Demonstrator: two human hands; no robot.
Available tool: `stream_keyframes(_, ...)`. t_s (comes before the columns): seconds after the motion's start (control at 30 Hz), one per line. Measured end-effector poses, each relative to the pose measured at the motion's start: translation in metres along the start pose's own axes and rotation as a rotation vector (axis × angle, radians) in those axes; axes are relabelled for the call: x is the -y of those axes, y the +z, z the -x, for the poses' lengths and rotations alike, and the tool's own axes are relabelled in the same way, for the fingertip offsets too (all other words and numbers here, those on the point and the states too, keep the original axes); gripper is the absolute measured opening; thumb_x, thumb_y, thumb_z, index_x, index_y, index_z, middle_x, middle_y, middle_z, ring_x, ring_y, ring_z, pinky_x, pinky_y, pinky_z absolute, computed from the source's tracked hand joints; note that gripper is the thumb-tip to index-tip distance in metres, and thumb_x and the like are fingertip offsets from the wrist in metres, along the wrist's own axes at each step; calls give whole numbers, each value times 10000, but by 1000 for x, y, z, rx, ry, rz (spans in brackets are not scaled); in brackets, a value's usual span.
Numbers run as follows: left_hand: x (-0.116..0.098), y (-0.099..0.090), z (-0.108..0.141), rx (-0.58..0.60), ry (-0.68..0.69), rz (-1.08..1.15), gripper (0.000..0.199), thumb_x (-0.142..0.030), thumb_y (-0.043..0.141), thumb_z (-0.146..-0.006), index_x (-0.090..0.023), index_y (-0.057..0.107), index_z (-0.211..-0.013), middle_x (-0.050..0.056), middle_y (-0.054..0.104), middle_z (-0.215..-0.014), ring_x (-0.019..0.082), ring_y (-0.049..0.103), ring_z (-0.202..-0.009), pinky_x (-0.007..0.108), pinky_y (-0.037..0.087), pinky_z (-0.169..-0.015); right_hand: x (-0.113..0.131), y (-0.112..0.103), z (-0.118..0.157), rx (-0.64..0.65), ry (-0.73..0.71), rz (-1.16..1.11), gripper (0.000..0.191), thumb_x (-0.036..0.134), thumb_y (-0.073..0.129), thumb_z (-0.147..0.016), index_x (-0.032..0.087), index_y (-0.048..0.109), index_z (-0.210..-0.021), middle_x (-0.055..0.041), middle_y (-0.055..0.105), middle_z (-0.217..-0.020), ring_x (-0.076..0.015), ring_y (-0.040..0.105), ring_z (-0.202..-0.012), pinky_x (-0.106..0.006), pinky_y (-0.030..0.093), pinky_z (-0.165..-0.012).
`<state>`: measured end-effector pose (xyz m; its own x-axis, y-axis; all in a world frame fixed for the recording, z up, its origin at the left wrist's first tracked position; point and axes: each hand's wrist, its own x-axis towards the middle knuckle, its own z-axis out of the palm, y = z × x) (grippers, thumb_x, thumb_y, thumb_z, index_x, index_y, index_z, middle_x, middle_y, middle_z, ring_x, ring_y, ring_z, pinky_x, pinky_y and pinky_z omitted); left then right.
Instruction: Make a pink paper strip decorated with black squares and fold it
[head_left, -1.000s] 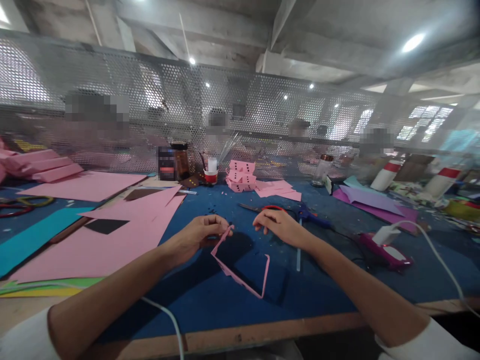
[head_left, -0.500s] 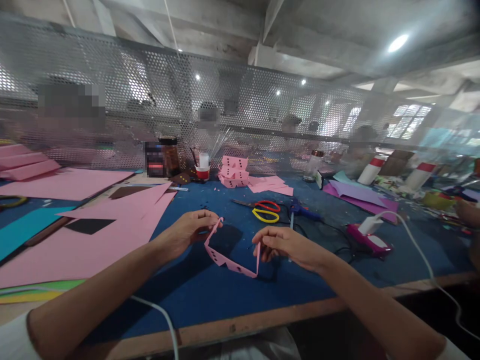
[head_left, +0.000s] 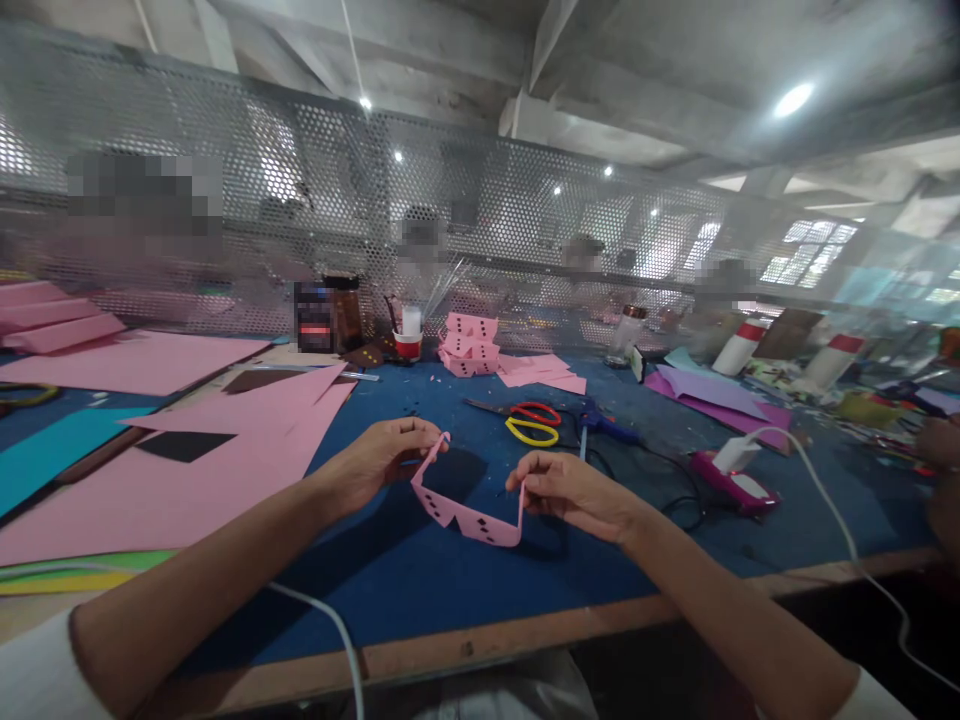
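A pink paper glasses shape (head_left: 469, 520) with small dark diamond marks is held just above the blue table mat (head_left: 420, 600). My left hand (head_left: 382, 455) pinches the curled end of its left side strip. The right side strip is between the closed fingers of my right hand (head_left: 559, 485). The marked front hangs between the hands, facing me, with a notch in the middle. Behind the hands, a stack of similar marked pink pieces (head_left: 469, 345) stands beside loose pink strips (head_left: 541, 370).
Scissors with red and yellow handles (head_left: 532, 425) and a blue glue gun (head_left: 611, 428) lie beyond my right hand. Pink sheets (head_left: 247, 480) cover the left. A magenta power strip (head_left: 731, 485) with a white cable is at right; a mesh screen (head_left: 495, 220) stands behind.
The pink glasses shape has tilted so its marked front faces me more fully. Both hands keep their hold and have barely moved. The camera view has shifted slightly.
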<state>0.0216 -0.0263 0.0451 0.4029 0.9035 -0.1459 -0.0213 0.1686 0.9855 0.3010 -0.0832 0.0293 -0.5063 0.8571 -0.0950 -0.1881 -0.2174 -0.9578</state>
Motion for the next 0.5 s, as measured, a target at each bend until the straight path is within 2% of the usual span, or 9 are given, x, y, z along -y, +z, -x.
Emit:
stream_keyframes(0.23, -6, -4, 2, -24, 25, 8, 189, -339, 743, -719, -171, 709, -801, 31, 668, -841, 140, 566, -732, 224, 439, -638, 9, 5, -7, -17, -82, -109, 207, 254, 814, -740, 171, 665, -856, 9, 605, -849, -72, 564, -682, -206, 486, -689)
stream_keyframes(0.4, -9, -8, 0, -31, 12, 4, 186, -337, 730, -718, -182, 724, -821, 25, 668, -842, 129, 561, -696, 213, 438, -601, 19, 15, -17, 12, -103, -196, 287, 226, 822, -721, 201, 647, -946, 29, 588, -834, -71, 553, -677, -208, 479, -682)
stream_keyframes(0.5, -9, -12, -1, -37, 4, -5, 203, -358, 725, -733, -185, 728, -840, 15, 667, -844, 114, 551, -671, 203, 435, -590, 25, 22, -24, 24, -95, -202, 273, 208, 821, -717, 187, 649, -929, 31, 584, -814, -70, 555, -682, -206, 484, -694)
